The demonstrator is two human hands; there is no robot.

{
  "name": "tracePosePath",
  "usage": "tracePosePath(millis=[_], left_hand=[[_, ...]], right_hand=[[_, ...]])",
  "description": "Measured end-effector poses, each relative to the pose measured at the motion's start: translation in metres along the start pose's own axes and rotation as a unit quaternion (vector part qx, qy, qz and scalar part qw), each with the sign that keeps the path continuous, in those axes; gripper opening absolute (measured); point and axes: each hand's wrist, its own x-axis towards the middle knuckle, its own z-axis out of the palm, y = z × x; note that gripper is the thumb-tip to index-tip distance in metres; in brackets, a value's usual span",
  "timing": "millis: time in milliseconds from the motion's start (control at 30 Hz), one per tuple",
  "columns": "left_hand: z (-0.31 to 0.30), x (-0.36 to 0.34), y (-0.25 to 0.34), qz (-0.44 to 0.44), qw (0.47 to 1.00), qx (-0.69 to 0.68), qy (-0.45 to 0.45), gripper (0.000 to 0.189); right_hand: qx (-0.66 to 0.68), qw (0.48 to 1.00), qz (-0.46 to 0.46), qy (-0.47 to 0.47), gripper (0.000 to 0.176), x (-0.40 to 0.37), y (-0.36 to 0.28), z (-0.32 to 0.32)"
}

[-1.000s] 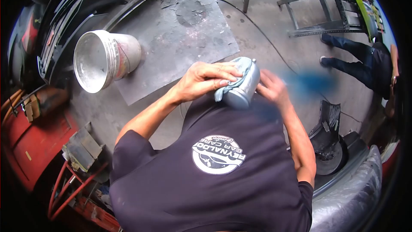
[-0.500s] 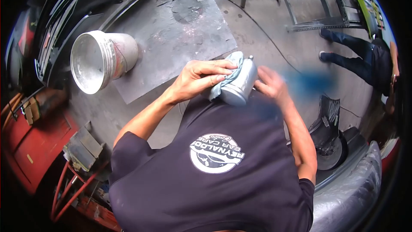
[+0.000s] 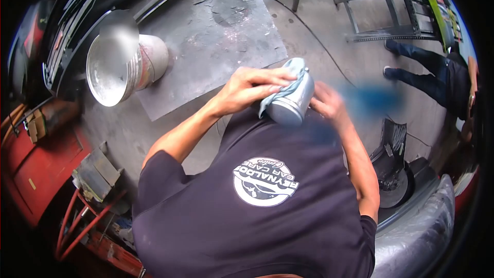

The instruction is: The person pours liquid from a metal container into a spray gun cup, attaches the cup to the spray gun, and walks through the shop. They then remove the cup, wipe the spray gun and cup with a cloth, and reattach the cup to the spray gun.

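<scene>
My left hand point(image 3: 252, 90) presses a folded light blue cloth point(image 3: 286, 88) against the side of a silver metal cup point(image 3: 292, 105), its thumb and fingers closed over the cloth. The cup is tilted, with its rounded, ridged end facing down toward my shirt. My right hand point(image 3: 328, 105), partly blurred, has its fingers curled against the cup's right side. The cloth hides part of the cup's upper left surface.
A white bucket point(image 3: 154, 59) lies at the left by a flat grey board point(image 3: 206, 51). Dark metal stands point(image 3: 393, 15), a cable point(image 3: 321, 44) and another person point(image 3: 437, 72) are at upper right. A red cabinet point(image 3: 49, 175) stands at left; a plastic-wrapped silver part point(image 3: 422, 231) lies lower right.
My left hand, the cloth and the cup have shifted slightly right and up. My right hand stays at the cup's side. The whole view has moved a little.
</scene>
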Motion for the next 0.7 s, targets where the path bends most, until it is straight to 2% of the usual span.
tracePosePath(millis=[100, 167, 233, 300, 367, 433, 467, 500, 633, 700], left_hand=[[0.003, -0.022, 0.001, -0.004, 0.999, -0.028, 0.016, 0.025], [0.000, -0.013, -0.007, 0.089, 0.995, 0.041, -0.001, 0.025], [0.006, 0.004, -0.009, 0.118, 0.992, 0.033, 0.004, 0.026], [0.016, 0.017, -0.001, 0.130, 0.979, 0.152, 0.026, 0.026], [0.012, 0.016, -0.002, 0.141, 0.979, 0.141, 0.036, 0.022], [0.004, 0.006, 0.001, 0.029, 0.993, -0.079, 0.087, 0.017], [-0.003, -0.001, 0.006, 0.032, 0.994, -0.071, 0.078, 0.014], [-0.007, -0.009, -0.002, 0.045, 0.996, -0.071, 0.023, 0.014], [0.004, -0.011, 0.009, 0.103, 0.994, 0.034, -0.020, 0.015], [0.011, -0.003, 0.018, 0.132, 0.971, 0.195, -0.046, 0.014]], right_hand=[[-0.003, 1.000, -0.020, 0.001, 0.029, 0.005, -0.001, -0.005], [0.027, 0.999, -0.017, -0.004, 0.029, 0.004, 0.001, 0.001], [0.050, 0.999, -0.019, -0.009, 0.028, 0.008, 0.002, 0.003], [0.019, 0.999, -0.036, -0.019, 0.028, 0.008, -0.005, 0.000], [0.019, 0.999, -0.034, -0.017, 0.029, 0.009, -0.006, 0.001], [0.038, 0.999, -0.020, 0.007, 0.029, 0.000, -0.004, 0.009], [0.036, 0.999, -0.018, 0.010, 0.029, -0.001, -0.004, 0.009], [0.030, 0.999, -0.013, 0.010, 0.029, -0.003, -0.004, 0.009], [0.006, 1.000, -0.027, 0.000, 0.030, -0.004, -0.009, 0.003], [0.000, 0.999, -0.030, -0.014, 0.029, 0.000, -0.017, -0.003]])
